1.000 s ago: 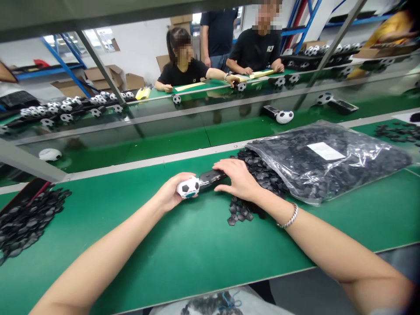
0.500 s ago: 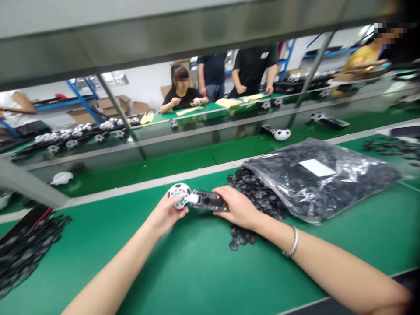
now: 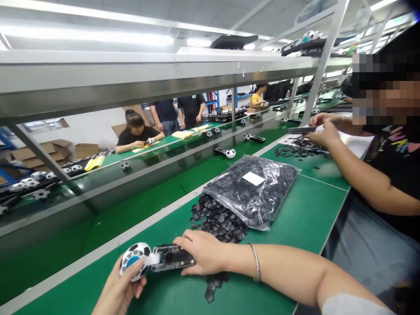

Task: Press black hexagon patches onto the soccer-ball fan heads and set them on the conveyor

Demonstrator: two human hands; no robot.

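Here's the football-patterned ball [image 3: 134, 257], up over the counter [image 3: 295, 218], a white link [image 3: 153, 259] already joining it to the black casing [image 3: 169, 258]. My left hand [image 3: 118, 286] pinches the ball, thumb against fingers; my right hand [image 3: 206, 253] clasps the casing. Dark patches are on, any missing I can't tell, and loose black pieces [image 3: 219, 218] lie heaped beside the clear bag [image 3: 252, 192].

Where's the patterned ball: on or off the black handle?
On: a white neck joins the ball, in the left hand, to the black handle.
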